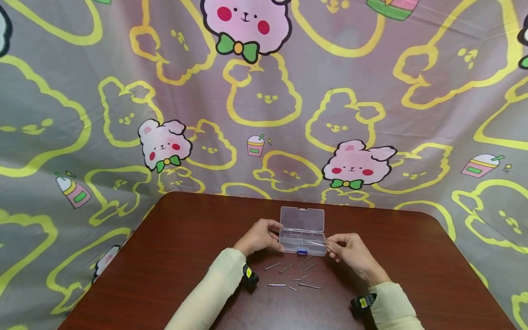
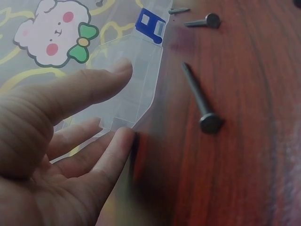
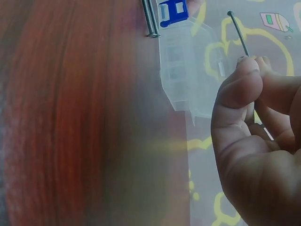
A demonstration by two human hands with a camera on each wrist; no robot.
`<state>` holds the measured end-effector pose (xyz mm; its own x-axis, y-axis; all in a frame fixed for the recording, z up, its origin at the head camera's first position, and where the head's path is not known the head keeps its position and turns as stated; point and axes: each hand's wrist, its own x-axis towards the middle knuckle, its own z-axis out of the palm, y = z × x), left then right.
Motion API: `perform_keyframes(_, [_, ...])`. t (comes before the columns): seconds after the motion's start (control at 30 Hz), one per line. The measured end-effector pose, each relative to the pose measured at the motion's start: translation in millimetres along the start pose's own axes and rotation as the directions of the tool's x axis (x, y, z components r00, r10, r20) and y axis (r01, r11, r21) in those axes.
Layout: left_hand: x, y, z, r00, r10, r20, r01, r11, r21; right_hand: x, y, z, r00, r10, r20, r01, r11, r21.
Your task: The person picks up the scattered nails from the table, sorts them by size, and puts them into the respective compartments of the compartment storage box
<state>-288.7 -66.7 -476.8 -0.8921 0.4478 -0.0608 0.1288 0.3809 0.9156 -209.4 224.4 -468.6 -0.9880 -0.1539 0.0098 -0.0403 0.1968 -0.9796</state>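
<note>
A clear plastic box point(image 1: 282, 246) with a blue clip point(image 1: 302, 252) stands on the table, its lid point(image 1: 302, 219) raised. My left hand point(image 1: 262, 236) holds the box's left end between thumb and fingers. At the right end, my right hand point(image 1: 350, 252) pinches a thin metal nail point(image 3: 238, 33) between thumb and fingertips. That nail's head end reaches over the box; another slim metal piece shows lower among the curled fingers. Several loose nails point(image 1: 309, 286) lie in front of the box, one large nail point(image 2: 200, 96) near the left hand. What lies inside the box is too small to tell.
The dark reddish-brown wooden table point(image 1: 185, 238) has rounded far corners. A grey curtain point(image 1: 264, 137) printed with cartoon animals hangs right behind it and along both sides. Both wrists wear small black devices point(image 1: 363, 302) over pale sleeves point(image 1: 214, 286).
</note>
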Motion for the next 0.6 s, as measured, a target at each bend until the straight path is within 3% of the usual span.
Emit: perform_keyframes(0.6, [-1.9, 2.0, 1.6, 1.000, -0.009, -0.007, 0.009, 1.000, 0.012, 20.5, -1.6, 7.2, 0.996, -0.056, -0.076, 0.038, 0.975, -0.219])
